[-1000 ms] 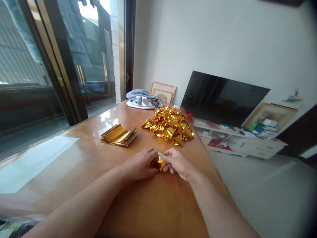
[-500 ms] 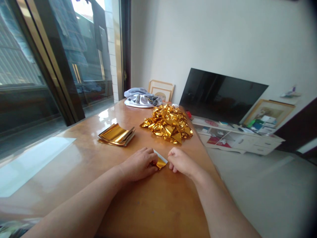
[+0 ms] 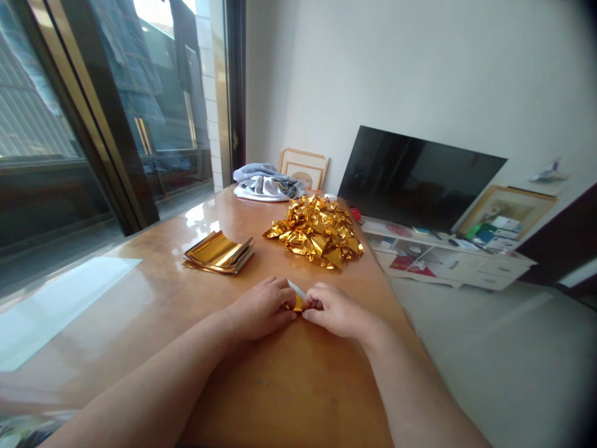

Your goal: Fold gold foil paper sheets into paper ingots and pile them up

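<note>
Both the left hand point(image 3: 261, 309) and the right hand point(image 3: 336, 310) pinched the small gold foil piece point(image 3: 296, 300) between their fingertips against the table point(image 3: 289, 386), apparently steadying a fold.

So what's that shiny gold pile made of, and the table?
The heap of folded gold pieces looks like metallic foil paper: mirror-bright, sharply creased. The small gold piece between both hands shows a white back. The orange-brown table looks like lacquered wood, glossy with window reflections.
</note>
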`<state>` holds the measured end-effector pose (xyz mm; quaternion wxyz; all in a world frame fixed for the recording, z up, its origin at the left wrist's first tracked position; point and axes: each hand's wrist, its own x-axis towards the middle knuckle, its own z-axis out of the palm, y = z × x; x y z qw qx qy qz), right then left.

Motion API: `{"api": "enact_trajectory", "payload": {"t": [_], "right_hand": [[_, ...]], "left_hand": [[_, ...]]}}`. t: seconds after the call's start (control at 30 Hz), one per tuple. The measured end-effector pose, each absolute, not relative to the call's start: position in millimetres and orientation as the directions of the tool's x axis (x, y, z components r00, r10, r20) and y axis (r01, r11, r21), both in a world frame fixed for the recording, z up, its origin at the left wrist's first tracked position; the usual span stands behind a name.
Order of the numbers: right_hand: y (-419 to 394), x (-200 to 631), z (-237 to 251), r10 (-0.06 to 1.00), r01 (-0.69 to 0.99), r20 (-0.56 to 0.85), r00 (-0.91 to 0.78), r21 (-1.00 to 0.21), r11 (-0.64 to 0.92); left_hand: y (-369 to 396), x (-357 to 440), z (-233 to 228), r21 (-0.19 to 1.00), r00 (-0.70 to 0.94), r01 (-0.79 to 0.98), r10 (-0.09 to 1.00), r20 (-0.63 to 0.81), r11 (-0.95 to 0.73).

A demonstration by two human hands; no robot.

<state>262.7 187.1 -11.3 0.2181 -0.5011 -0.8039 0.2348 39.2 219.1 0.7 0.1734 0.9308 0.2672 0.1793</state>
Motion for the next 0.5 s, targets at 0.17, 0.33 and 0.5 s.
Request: {"api": "enact_trajectory", "payload": {"t": [0.17, 0.33, 0.5], "right_hand": [[190.6, 264.1, -10.9, 0.917, 0.682, 0.095, -0.388, -0.64, 0.355], [191.9, 262.9, -11.2, 0.928, 0.671, 0.066, -0.367, -0.672, 0.313], [194.2, 261.3, -16.9, 0.955, 0.704, 0.043, -0.294, -0.666, 0.247]], "left_hand": [[225.2, 36.9, -7.2, 0.504, 0.732, 0.456, 0.631, 0.257, -0.733], [231.4, 38.0, -13.1, 0.533, 0.719, 0.465, 0.653, 0.238, -0.707], [233.3, 38.9, -14.3, 0.529, 0.738, 0.432, 0.623, 0.258, -0.731]]}}
